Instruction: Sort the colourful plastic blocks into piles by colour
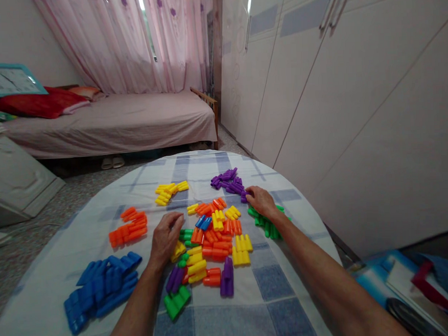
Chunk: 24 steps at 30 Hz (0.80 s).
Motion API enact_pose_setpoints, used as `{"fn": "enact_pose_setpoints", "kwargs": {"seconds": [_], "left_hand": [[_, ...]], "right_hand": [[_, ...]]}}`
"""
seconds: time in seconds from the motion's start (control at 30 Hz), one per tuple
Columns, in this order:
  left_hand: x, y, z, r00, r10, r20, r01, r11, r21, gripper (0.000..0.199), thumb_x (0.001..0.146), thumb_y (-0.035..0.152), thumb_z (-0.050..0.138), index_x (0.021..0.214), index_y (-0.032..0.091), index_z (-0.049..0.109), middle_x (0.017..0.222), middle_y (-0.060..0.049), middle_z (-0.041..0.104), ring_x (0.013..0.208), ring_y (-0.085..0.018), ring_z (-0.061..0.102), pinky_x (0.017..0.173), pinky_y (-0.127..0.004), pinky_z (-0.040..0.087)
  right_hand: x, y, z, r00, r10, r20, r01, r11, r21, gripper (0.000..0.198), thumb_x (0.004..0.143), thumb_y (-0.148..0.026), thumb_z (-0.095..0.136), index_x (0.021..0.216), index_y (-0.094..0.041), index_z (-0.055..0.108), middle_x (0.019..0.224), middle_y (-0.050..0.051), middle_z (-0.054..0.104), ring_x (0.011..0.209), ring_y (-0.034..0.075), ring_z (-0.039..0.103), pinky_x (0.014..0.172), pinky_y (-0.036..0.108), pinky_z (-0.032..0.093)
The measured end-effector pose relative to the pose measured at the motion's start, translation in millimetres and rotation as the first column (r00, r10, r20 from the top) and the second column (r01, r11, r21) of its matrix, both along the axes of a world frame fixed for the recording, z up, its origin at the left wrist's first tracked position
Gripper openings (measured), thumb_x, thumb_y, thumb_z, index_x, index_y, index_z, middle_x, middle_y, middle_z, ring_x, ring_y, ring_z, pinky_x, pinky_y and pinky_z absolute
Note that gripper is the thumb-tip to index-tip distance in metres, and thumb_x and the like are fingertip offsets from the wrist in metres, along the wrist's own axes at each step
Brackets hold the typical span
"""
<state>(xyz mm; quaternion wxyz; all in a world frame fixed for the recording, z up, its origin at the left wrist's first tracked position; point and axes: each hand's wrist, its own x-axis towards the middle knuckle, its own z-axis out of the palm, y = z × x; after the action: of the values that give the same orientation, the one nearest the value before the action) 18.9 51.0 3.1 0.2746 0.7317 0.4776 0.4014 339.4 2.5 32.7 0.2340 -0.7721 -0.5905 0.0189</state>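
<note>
My right hand (261, 201) reaches to the far right of the table, fingertips pinched on a purple plastic building block (243, 196) at the edge of a purple pile (226, 179). Its wrist passes over a group of green blocks (270, 226). At the left side of the mixed pile of blocks (215, 249), my left hand (166, 237) rests with loosely bent fingers, nothing visible in them. Beside it lie a green block (186, 234) and a yellow block (178, 251), partly hidden by the hand. The mixed pile holds orange, yellow, green, blue and purple pieces.
Sorted groups surround the mixed pile: yellow blocks (169, 192) at the back, orange blocks (128, 228) on the left, blue blocks (99, 287) at front left. A checked cloth (244, 319) covers the round table. Beyond stand a bed (134, 117) and a wardrobe (339, 115).
</note>
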Motion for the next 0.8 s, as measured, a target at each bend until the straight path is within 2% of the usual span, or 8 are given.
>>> {"fn": "enact_pose_setpoints", "kwargs": {"seconds": [0.1,0.17,0.3,0.4,0.47,0.57,0.8], "left_hand": [[0,0,1.8,1.000,0.005,0.008,-0.005,1.000,-0.020,0.036,0.080,0.049,0.049,0.092,0.018,0.065,0.094,-0.006,0.066,0.089,-0.019,0.061,0.081,-0.031,0.047],[0,-1,2.2,1.000,0.007,0.016,-0.006,1.000,-0.026,0.036,0.080,0.049,0.049,0.092,0.018,0.065,0.094,-0.006,0.066,0.089,-0.019,0.061,0.081,-0.030,0.047],[-1,0,0.0,1.000,0.002,0.010,-0.002,1.000,-0.016,0.036,0.082,0.048,0.048,0.091,0.018,0.065,0.093,-0.006,0.066,0.089,-0.019,0.061,0.080,-0.030,0.046],[-1,0,-1.1,1.000,0.006,-0.002,-0.006,1.000,-0.006,0.034,0.083,0.045,0.047,0.091,0.018,0.065,0.092,-0.005,0.066,0.088,-0.019,0.061,0.080,-0.030,0.046],[0,0,-0.4,1.000,0.007,-0.005,-0.007,1.000,-0.001,0.033,0.083,0.045,0.047,0.090,0.018,0.065,0.091,-0.005,0.066,0.087,-0.018,0.061,0.079,-0.030,0.047],[1,-1,1.6,1.000,0.010,-0.004,-0.010,1.000,0.011,0.033,0.082,0.045,0.047,0.089,0.018,0.065,0.090,-0.005,0.066,0.086,-0.018,0.061,0.079,-0.030,0.047],[1,0,-1.4,0.999,0.007,-0.044,-0.007,1.000,0.000,0.033,0.085,0.043,0.043,0.089,0.017,0.063,0.089,-0.005,0.064,0.086,-0.018,0.059,0.079,-0.030,0.046]], "right_hand": [[-11,-10,0,0.997,0.046,0.056,-0.051,0.994,0.098,0.025,0.080,-0.019,0.053,0.103,-0.019,0.064,0.105,0.010,0.065,0.099,0.022,0.057,0.087,0.035,0.042],[-26,-20,4,0.985,0.155,0.068,-0.165,0.973,0.159,0.026,0.081,-0.017,0.053,0.105,-0.019,0.062,0.108,0.009,0.063,0.104,0.022,0.054,0.091,0.038,0.041],[-69,-35,15,0.884,0.464,0.049,-0.466,0.871,0.153,0.031,0.083,-0.015,0.052,0.112,-0.021,0.058,0.113,0.007,0.061,0.110,0.021,0.050,0.094,0.039,0.040],[-97,-36,18,0.797,0.597,0.086,-0.603,0.793,0.086,0.041,0.081,-0.012,0.053,0.120,-0.024,0.054,0.122,0.005,0.059,0.117,0.022,0.046,0.097,0.041,0.038],[-110,-33,16,0.764,0.635,0.117,-0.643,0.765,0.044,0.044,0.082,-0.010,0.051,0.123,-0.027,0.053,0.125,0.003,0.058,0.121,0.023,0.043,0.098,0.042,0.036],[-120,-27,13,0.745,0.648,0.156,-0.657,0.754,0.009,0.039,0.084,-0.012,0.050,0.120,-0.027,0.055,0.122,0.003,0.060,0.118,0.023,0.045,0.097,0.042,0.036],[-126,-25,13,0.778,0.597,0.195,-0.605,0.796,-0.019,0.017,0.085,-0.017,0.054,0.099,-0.020,0.063,0.099,0.007,0.065,0.097,0.020,0.054,0.086,0.036,0.040]]}}
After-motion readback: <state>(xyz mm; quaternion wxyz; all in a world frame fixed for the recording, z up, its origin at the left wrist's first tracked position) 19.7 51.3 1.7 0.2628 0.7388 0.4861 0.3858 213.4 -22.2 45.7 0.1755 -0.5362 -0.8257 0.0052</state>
